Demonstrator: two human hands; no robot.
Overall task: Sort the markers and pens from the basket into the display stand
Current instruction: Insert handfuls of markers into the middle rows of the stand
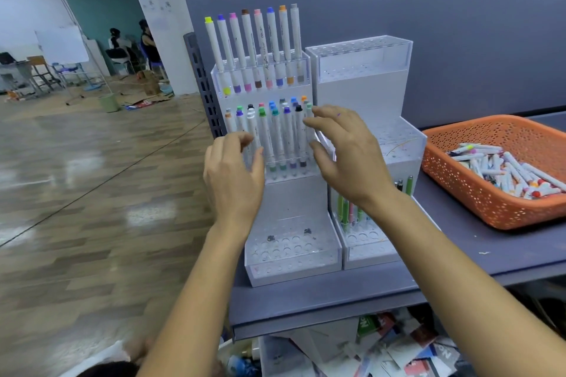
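Currently up at the middle tier of the left display stand (pixel 291 199) with both hands. Left hand (pixel 234 174): fingers curled in front of the leftmost markers of that tier, thumb out to the right; hidden behind the knuckles whether clamped on a marker or only resting against them, so cannot tell. Right hand (pixel 347 156): fingers spread and loose, gripping nothing, index fingertip at the cap end of the rightmost marker, touching or just short, cannot tell which. Between the two hands, the middle-tier markers (pixel 278 138): white barrels, upright in packed rows, caps in green, teal, purple, black, blue and orange. Above them, in the top tier, a row of eight markers (pixel 263 43), upright and leaning slightly left, caps yellow, purple, pink, brown, light pink, blue, orange and grey. Just beside on the right, touching or nearly so, a second display stand (pixel 361 92), with a few green and pink pens (pixel 345 213) upright in its lowest tier, partly behind the right wrist. Further right on the same grey-blue shelf (pixel 459 254), well apart from both hands, an orange basket (pixel 453 180) with a heap of loose markers (pixel 505 168) lying in it.
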